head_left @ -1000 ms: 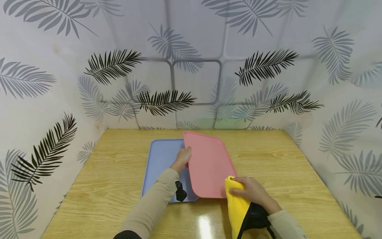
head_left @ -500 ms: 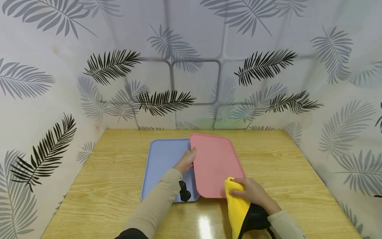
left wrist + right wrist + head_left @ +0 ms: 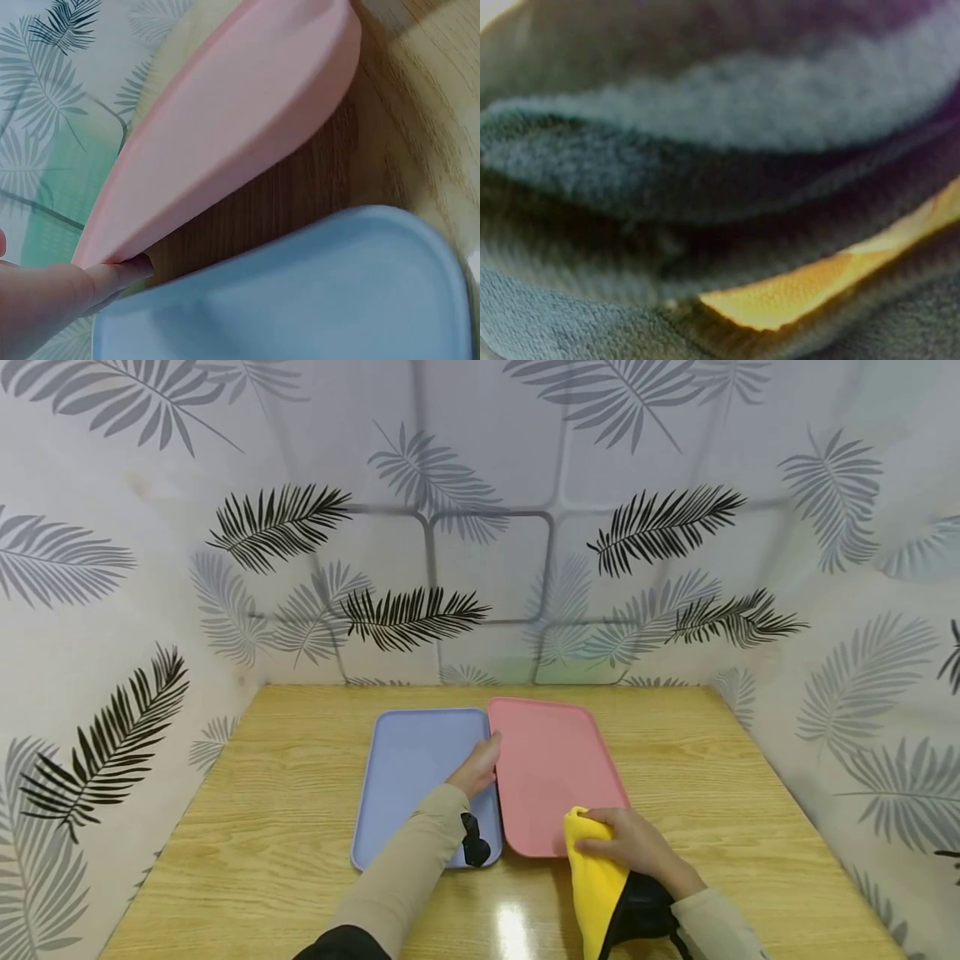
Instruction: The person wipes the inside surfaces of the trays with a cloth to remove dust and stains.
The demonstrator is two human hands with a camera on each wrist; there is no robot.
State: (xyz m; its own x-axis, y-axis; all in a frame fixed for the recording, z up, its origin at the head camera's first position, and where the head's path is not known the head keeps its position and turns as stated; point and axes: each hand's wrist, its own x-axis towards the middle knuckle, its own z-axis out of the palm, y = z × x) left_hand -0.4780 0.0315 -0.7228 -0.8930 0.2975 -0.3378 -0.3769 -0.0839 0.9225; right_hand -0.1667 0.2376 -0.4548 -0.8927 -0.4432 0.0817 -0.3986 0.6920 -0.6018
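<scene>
My left hand (image 3: 477, 766) pinches the left edge of a pink tray (image 3: 551, 777), thumb on the upper side. That edge is held up, so the tray slants down to the right, as the left wrist view shows. A blue tray (image 3: 412, 768) lies flat just left of it, partly under my left forearm. My right hand (image 3: 637, 843) grips a yellow cloth (image 3: 596, 893) with dark edging, right at the pink tray's near right corner. In the right wrist view, blurred dark grey fabric folds and a yellow strip (image 3: 795, 296) fill the picture; the fingers are hidden there.
Both trays are on a light wood-grain table (image 3: 285, 777). A pale curtain (image 3: 495, 560) with a leaf print hangs behind the table and along both sides. Black wrist devices show on my arms.
My left hand has moved right with the pink tray, which has slid off the blue tray and now stands beside it, less steeply tilted. My right hand and the yellow cloth have barely moved.
</scene>
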